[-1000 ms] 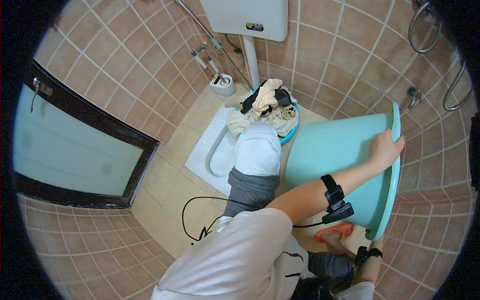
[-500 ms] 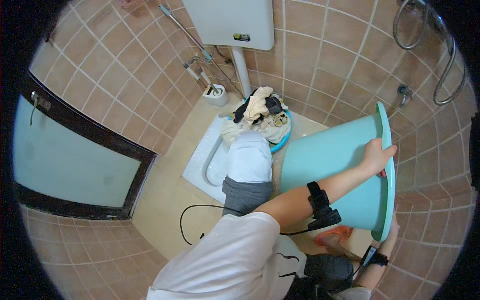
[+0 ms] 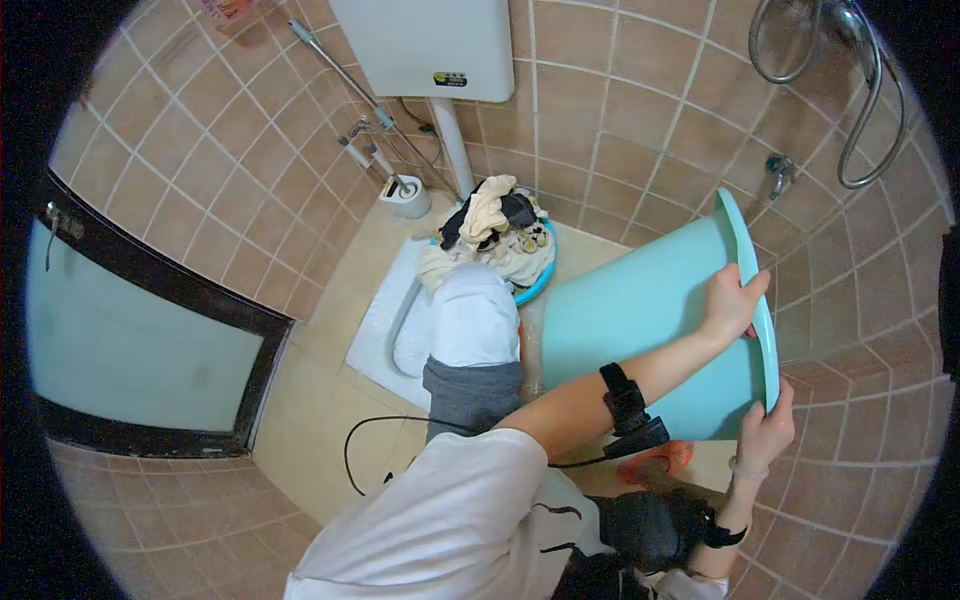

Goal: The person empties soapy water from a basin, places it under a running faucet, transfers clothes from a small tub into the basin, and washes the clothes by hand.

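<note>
A large turquoise plastic tub (image 3: 625, 310) lies tilted, its rim turned toward the right wall. My left hand (image 3: 732, 303) is closed around the upper part of this rim. Lower down, my right hand (image 3: 766, 430) grips the same rim near its bottom end. The inside of the tub is hidden from me. Beyond its base, a heap of cream and black clothes (image 3: 495, 225) fills a blue basin (image 3: 540, 285). Straps with small dark devices sit on both forearms.
A white squat toilet (image 3: 385, 325) is set in the floor, partly covered by a white and grey cloth-covered form (image 3: 473, 335). A brush holder (image 3: 405, 198), cistern (image 3: 425, 45), tap (image 3: 780, 175) and shower hose (image 3: 860, 150) line the walls. A dark-framed door (image 3: 150, 330) stands left.
The tub's rim has tipped, its lower end moving up. My right hand has risen along with it and shows more clearly. The whole view has shifted slightly.
</note>
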`<action>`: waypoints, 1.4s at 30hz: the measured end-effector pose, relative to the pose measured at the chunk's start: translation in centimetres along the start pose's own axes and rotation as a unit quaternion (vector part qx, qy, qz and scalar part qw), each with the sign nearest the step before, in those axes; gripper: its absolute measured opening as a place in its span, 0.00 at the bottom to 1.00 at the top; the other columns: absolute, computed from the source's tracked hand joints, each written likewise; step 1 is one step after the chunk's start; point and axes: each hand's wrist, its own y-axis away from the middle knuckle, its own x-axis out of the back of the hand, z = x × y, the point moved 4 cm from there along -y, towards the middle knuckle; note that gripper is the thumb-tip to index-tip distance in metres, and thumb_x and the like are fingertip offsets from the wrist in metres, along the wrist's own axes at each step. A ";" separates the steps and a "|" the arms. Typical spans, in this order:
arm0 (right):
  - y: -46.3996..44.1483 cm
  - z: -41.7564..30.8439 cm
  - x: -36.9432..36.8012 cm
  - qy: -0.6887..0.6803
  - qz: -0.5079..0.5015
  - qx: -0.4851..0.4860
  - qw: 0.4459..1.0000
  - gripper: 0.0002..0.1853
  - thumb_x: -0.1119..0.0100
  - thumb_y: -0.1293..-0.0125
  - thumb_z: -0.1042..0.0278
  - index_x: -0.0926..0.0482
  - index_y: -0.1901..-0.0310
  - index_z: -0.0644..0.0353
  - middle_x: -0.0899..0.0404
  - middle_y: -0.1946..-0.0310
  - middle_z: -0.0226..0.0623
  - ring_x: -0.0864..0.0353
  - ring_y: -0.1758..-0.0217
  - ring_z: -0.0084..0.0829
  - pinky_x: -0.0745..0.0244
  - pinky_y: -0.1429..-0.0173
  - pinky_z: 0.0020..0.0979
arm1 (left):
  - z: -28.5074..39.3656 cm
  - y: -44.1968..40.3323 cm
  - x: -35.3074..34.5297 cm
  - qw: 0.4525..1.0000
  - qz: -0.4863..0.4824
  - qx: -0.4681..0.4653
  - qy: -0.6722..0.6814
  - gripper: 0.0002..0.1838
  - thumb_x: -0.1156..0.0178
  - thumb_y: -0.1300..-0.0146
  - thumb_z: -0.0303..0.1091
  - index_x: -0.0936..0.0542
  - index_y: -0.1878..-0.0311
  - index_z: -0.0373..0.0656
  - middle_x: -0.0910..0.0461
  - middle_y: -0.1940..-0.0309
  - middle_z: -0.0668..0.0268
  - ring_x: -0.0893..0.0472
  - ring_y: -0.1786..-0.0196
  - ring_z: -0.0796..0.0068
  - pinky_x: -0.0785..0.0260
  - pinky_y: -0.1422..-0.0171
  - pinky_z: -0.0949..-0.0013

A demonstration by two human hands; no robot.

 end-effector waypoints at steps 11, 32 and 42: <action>-4.8 5.5 -1.6 -0.004 -0.006 0.010 1.000 0.10 0.52 0.59 0.81 0.25 0.72 0.63 0.27 0.80 0.49 0.26 0.77 0.46 0.33 0.71 0.37 | 0.1 1.1 1.2 0.988 -0.030 0.103 0.111 0.20 0.45 0.39 0.45 0.32 0.71 0.33 0.23 0.83 0.56 0.21 0.84 0.69 0.30 0.85 0.72; -16.4 7.4 -9.1 -0.028 -0.100 0.148 0.984 0.04 0.50 0.53 0.75 0.32 0.78 0.65 0.33 0.82 0.46 0.32 0.74 0.41 0.38 0.69 0.34 | -1.8 2.8 3.4 0.968 0.000 0.133 0.215 0.26 0.46 0.40 0.53 0.26 0.62 0.33 0.19 0.68 0.52 0.19 0.69 0.70 0.27 0.63 0.72; -18.2 8.1 -11.1 -0.048 -0.135 0.143 0.979 0.05 0.49 0.52 0.71 0.29 0.76 0.64 0.29 0.79 0.40 0.30 0.71 0.36 0.37 0.65 0.32 | -1.9 2.6 3.7 0.958 0.003 0.110 0.265 0.28 0.48 0.39 0.54 0.25 0.66 0.30 0.20 0.72 0.54 0.20 0.74 0.72 0.28 0.68 0.74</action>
